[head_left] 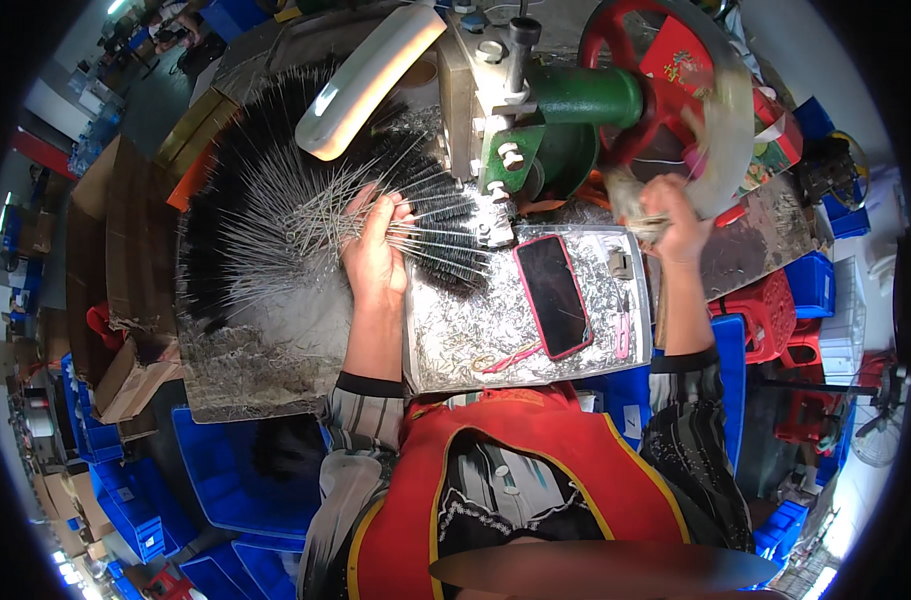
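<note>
My left hand [376,255] grips a bundle of black bristle brushes [431,235] with twisted wire stems, held near the jaws of a green and grey bench machine [536,110]. A large fan of the same brushes [251,215] lies spread to its left on the bench. My right hand [676,225] is closed around the blurred rim handle of the machine's red handwheel [656,80], raised at the right.
A metal tray [456,350] full of wire offcuts holds a phone in a red case [554,295] and a small pink tool [623,335]. Blue crates [226,480] sit below the bench, cardboard boxes [106,250] at the left, red stools [771,310] at the right.
</note>
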The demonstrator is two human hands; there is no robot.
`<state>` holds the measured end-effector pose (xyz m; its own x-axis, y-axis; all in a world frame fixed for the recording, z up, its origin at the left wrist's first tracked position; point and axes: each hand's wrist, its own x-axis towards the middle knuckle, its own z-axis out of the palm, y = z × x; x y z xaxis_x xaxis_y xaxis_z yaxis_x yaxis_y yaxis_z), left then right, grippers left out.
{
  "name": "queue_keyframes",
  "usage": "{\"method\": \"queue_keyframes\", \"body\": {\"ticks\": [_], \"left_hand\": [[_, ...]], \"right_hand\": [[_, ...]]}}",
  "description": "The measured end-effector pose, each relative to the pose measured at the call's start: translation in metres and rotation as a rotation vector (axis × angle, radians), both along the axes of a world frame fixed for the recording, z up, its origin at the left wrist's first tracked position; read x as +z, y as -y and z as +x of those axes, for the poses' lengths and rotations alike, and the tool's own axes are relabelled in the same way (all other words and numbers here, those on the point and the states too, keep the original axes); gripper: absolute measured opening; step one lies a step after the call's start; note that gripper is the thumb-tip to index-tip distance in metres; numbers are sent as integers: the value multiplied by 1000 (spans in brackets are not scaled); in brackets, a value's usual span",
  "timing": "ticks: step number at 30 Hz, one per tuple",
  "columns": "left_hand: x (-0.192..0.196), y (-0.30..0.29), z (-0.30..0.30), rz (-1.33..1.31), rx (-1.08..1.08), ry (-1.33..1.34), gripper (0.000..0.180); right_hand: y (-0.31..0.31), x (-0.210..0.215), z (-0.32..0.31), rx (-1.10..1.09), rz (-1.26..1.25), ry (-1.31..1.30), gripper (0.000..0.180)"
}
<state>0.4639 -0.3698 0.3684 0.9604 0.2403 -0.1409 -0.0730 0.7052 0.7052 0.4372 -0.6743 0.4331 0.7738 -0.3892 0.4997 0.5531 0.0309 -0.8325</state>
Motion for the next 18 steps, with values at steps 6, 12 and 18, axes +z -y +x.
{"method": "queue_keyframes", "body": {"ticks": [6,12,18], "left_hand": [[-3,2,1,7,-1,4,32],[-2,4,-2,-25,69,-1,32],[-4,5,-2,-33,107,-12,32]], "right_hand": [[17,-1,-2,140,-4,-148,12],[16,38,-8,31,-3,-407,14],[17,35,-5,23,3,-422,15]]}}
